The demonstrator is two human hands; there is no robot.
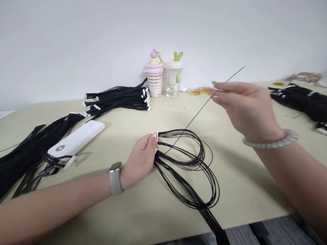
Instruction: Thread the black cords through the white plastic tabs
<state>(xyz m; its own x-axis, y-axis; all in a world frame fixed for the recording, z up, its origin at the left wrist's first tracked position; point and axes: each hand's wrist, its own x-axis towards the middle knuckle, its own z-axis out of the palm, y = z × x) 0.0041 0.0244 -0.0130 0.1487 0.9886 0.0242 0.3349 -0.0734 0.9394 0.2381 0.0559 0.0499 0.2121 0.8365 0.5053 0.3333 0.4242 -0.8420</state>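
Observation:
My left hand [141,160] rests on the pale table [143,204], fingers closed around a looped bundle of thin black cords [194,170]. The loops spread to the right and their tails trail off the table's front edge. My right hand [242,105] is raised above the table to the right, pinching a single black cord [201,109] that runs taut from the bundle up past my fingertips. A band is on my left wrist and a clear beaded bracelet on my right.
Bundles of black cords with white tags [120,98] lie at the left and back. A white power bank [76,139] sits among them. Two small bottles [163,76] stand by the wall, beside yellow rubber bands [201,91]. More black cords [304,100] lie far right.

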